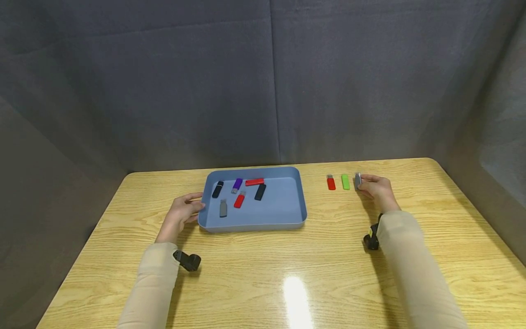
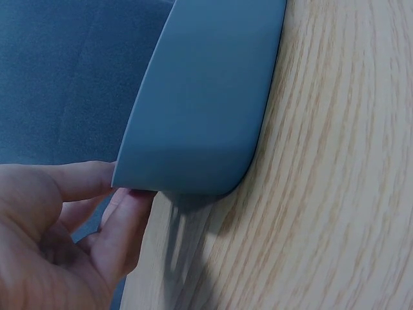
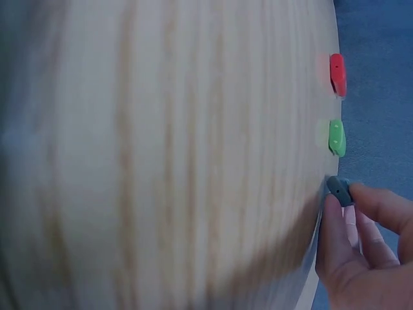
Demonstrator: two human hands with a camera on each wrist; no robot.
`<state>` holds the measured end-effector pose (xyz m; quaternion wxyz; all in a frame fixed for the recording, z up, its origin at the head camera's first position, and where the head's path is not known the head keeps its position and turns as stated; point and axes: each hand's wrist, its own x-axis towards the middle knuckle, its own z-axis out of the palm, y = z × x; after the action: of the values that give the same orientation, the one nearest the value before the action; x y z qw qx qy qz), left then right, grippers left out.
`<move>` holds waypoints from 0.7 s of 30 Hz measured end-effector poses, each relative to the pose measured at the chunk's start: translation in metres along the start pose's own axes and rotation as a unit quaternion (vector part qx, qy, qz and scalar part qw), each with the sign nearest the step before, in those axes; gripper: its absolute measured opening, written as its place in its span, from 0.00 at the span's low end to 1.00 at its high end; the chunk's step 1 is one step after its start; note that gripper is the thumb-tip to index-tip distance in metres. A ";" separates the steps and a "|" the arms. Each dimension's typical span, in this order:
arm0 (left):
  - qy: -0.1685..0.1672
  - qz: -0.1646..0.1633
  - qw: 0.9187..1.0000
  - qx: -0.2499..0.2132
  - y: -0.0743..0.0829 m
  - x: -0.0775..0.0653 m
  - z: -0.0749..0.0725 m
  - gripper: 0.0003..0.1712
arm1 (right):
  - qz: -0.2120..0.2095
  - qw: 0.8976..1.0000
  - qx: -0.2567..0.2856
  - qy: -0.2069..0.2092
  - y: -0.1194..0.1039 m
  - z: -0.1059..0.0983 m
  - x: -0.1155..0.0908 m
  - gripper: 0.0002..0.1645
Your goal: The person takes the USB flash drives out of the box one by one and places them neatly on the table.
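My left hand (image 1: 183,213) grips the left wall of a shallow blue tray (image 1: 255,227). In the left wrist view the fingertips lie on either side of the tray's wall (image 2: 193,110). Several USB sticks lie inside, among them a purple one (image 1: 237,185), a grey one (image 1: 223,209) and a black one (image 1: 260,192). On the right, my right hand (image 1: 378,188) pinches a grey USB stick (image 3: 338,191) between thumb and finger, close over the table. Left of it a green USB stick (image 1: 345,182) and a red USB stick (image 1: 331,183) lie in a row.
The wooden table (image 1: 246,274) ends at a grey curtain (image 1: 205,91) at the back and on both sides. Each wrist carries a small black camera, the left camera (image 1: 188,261) and the right camera (image 1: 371,238). A bright glare spot sits near the front.
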<state>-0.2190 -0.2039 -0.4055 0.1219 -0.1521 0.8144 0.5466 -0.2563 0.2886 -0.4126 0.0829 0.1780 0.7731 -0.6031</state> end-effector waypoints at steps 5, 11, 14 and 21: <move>-0.001 -0.005 1.000 -0.002 0.001 0.000 0.000 0.28 | 0.006 1.000 -0.005 0.013 0.001 0.002 0.002 0.33; -0.002 -0.003 1.000 0.001 0.000 -0.001 -0.001 0.29 | -0.006 0.999 -0.038 0.037 0.002 0.005 0.005 0.31; -0.003 -0.003 1.000 0.001 0.000 -0.001 -0.001 0.29 | -0.012 0.997 -0.054 0.050 0.003 0.006 0.006 0.29; -0.003 -0.007 1.000 -0.001 0.001 0.000 -0.001 0.29 | -0.025 0.991 -0.107 0.079 0.002 0.007 0.002 0.26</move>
<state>-0.2192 -0.2042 -0.4038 0.1281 -0.1556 0.8126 0.5469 -0.2581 0.2827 -0.4165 0.0254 0.1960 0.8413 -0.5032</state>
